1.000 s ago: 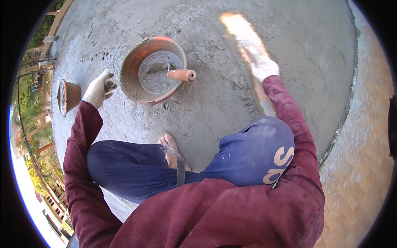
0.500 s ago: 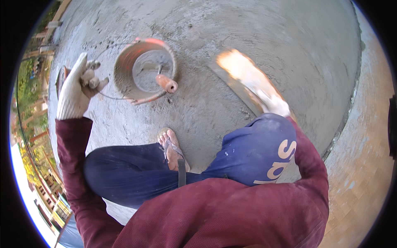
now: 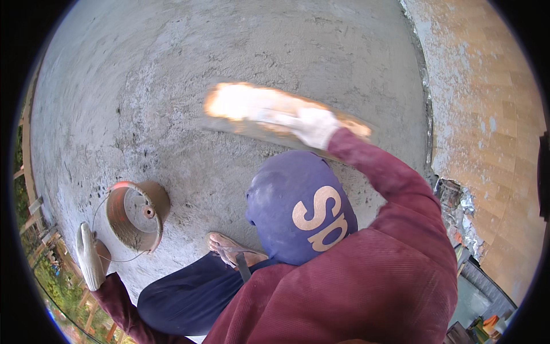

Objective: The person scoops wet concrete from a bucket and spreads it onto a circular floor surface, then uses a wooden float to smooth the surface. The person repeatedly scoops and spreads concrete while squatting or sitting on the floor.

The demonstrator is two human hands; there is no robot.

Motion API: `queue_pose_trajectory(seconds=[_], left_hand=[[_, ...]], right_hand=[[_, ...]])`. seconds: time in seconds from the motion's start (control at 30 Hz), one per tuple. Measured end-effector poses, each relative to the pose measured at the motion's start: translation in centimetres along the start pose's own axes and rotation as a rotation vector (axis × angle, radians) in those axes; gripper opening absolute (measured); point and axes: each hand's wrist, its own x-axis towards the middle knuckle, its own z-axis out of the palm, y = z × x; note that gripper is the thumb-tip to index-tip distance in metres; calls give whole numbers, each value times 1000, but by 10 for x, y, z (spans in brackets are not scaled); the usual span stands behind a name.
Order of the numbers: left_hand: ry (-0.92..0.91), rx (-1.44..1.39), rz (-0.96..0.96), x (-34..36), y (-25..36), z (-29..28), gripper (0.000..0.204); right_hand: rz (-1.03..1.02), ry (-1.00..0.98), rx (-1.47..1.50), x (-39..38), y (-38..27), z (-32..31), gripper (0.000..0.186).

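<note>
My right hand [image 3: 316, 127], in a white glove, is closed around a long wooden float [image 3: 269, 110]. The float lies over the wet grey cement [image 3: 172, 74] ahead of my raised knee; glare and motion blur its far end. My left hand [image 3: 90, 258], also gloved, is at the lower left with its fingers stretched out. It holds nothing that I can see. Just right of it stands a cement-smeared orange bucket [image 3: 156, 198] with a thin wire handle. Inside the bucket, the round end of a tool handle [image 3: 148, 212] shows; the tool's head is hidden.
A brown container [image 3: 103, 255] stands partly hidden beside my left hand. Along the right, a rough cement edge [image 3: 428, 109] borders tan tiles [image 3: 504, 149] splashed with grey. My sandalled foot [image 3: 226, 246] is planted on the cement near the bucket. Timber and greenery lie beyond the left edge.
The view has turned to the right, so the bucket appears lower left. My right hand has swung the float leftward across my front. The left hand's bent fingers have straightened.
</note>
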Motion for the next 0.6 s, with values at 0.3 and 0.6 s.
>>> queue_pose_trajectory(seconds=[0.3, 0.6], left_hand=[[-16, 212, 463, -42, 116, 72, 47], [-465, 239, 867, -32, 222, 215, 39]], right_hand=[[140, -32, 0, -59, 37, 5, 67], [517, 80, 438, 195, 84, -22, 54]])
